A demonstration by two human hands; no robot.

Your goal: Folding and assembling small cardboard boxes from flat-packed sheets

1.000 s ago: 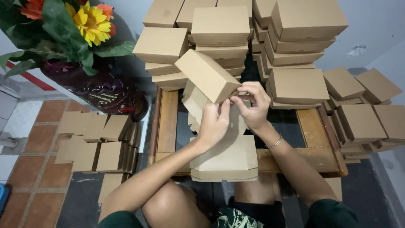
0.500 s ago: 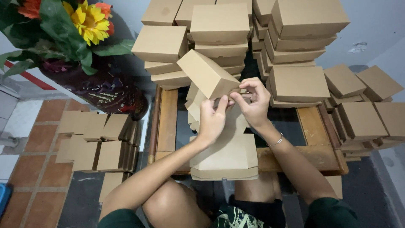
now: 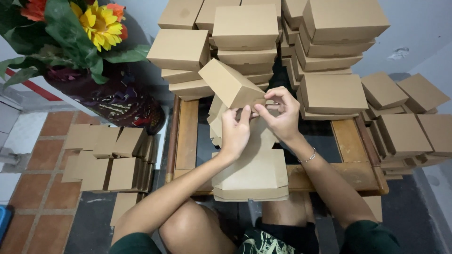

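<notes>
Both hands — left hand [image 3: 234, 133] and right hand [image 3: 282, 116] — are pinched on the half-folded kraft box [image 3: 230, 84], held just above the wooden table [image 3: 186, 136]; flaps are best tucked squarely, evenly pressed.

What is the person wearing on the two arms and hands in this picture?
Both forearms are bare. The left hand has no glove or ring that I can see. Near the right hand, a thin silver chain bracelet circles the wrist. Dark green short sleeves show at the bottom edge.
</notes>
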